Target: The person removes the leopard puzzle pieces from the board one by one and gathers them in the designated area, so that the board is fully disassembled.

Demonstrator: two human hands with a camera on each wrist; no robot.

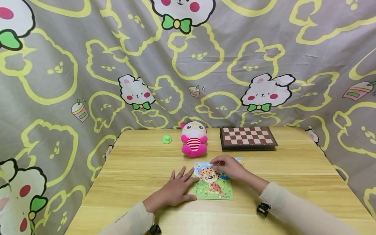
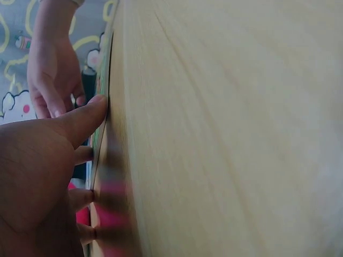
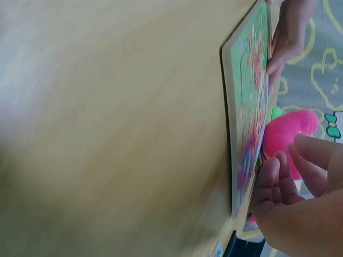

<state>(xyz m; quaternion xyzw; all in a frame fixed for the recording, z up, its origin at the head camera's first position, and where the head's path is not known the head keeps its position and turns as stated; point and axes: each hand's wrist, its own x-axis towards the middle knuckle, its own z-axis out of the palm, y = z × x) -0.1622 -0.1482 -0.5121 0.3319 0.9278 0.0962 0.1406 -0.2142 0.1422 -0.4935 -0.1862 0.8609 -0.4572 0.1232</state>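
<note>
A picture puzzle [image 1: 202, 192] showing a spotted leopard cub on green grass lies flat on the table. My left hand [image 1: 175, 191] rests on the table at its left side, fingers spread, with the thumb tip and a fingertip at the board's edge. Over the puzzle's upper right part is my right hand [image 1: 231, 168], its fingers loosely bent. In the right wrist view a gap shows between its thumb and fingers, and I see nothing held there. Part of the board's upper right lies hidden beneath this hand. A blue printed piece [image 1: 239, 160] peeks out behind it.
Beyond the puzzle sits a pink plush panda [image 1: 194, 140] with a striped belly. A small green toy [image 1: 167, 139] is left of it. A checkered board-game box [image 1: 248, 137] lies at the back right. Patterned cloth [image 1: 164, 58] hangs behind the wooden table [image 1: 132, 166].
</note>
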